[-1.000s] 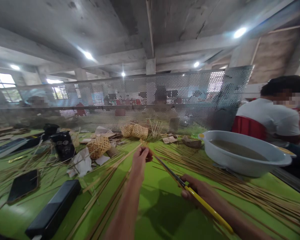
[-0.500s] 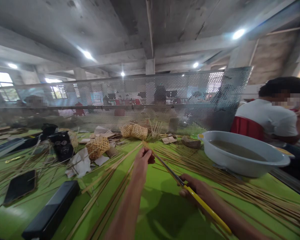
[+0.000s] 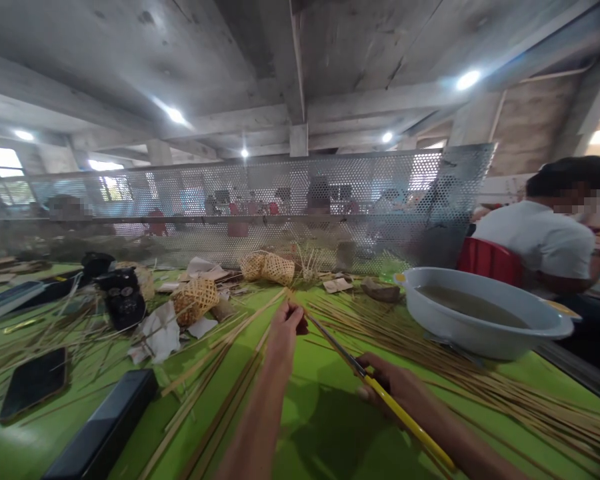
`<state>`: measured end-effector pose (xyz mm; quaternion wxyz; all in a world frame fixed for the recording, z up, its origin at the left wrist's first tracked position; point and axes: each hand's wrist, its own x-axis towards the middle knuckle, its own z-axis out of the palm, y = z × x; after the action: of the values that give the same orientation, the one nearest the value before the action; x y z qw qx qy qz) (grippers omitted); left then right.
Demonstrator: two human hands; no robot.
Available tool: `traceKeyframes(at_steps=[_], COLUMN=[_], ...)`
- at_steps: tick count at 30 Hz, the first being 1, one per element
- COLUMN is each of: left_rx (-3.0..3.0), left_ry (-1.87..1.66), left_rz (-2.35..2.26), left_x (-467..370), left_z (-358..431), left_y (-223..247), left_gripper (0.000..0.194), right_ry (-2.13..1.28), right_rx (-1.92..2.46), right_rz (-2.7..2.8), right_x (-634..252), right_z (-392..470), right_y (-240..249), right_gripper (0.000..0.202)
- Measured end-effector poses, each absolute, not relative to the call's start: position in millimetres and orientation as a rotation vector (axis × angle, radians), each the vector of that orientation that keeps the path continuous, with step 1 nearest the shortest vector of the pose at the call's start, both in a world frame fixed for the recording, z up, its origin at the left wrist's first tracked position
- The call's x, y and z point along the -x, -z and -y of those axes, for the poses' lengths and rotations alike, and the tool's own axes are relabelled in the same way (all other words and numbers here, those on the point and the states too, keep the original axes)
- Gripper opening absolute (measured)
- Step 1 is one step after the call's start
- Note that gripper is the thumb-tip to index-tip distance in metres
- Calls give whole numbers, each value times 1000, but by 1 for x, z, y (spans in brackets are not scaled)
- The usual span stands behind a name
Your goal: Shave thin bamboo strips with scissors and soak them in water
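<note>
My left hand (image 3: 286, 321) is closed in a pinch, thumb against the fingers, on a bamboo strip (image 3: 290, 295) whose short end pokes out above the fingertips. My right hand (image 3: 387, 379) wraps around a yellow-handled knife (image 3: 400, 413) where its narrow metal part (image 3: 333, 340) meets the handle. The metal part points up and left, its far end just beside my left fingers. Whether it touches the strip, I cannot tell. Under the handle, a thin strip runs toward my right forearm. Both hands are above the green table (image 3: 325, 413).
Bamboo strips (image 3: 460, 360) spread to the right, more (image 3: 220, 373) to the left. A white basin (image 3: 485, 313) of murky water stands right. Woven baskets (image 3: 195, 300), crumpled paper (image 3: 160, 330), a phone (image 3: 35, 383) and a black box (image 3: 105, 427) lie left. A person (image 3: 540, 233) sits far right.
The view has shifted slightly, so the basin and phone appear a little further left and lower. Both hands keep nearly the same pose and hold the same things.
</note>
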<state>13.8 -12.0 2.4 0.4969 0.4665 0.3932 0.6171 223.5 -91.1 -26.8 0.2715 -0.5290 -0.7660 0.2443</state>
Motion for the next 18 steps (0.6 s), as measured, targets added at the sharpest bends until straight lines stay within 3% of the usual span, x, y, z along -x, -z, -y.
traceKeyframes(at_steps=[18], left_rx=[-1132], left_ry=[-1460], left_rz=[-936], left_x=[-18], left_z=[8], left_y=[4], left_gripper=[30], right_ry=[-661], right_rx=[1422], right_rz=[1979], right_x=[-212], right_z=[73], right_y=[35], right_gripper=[41])
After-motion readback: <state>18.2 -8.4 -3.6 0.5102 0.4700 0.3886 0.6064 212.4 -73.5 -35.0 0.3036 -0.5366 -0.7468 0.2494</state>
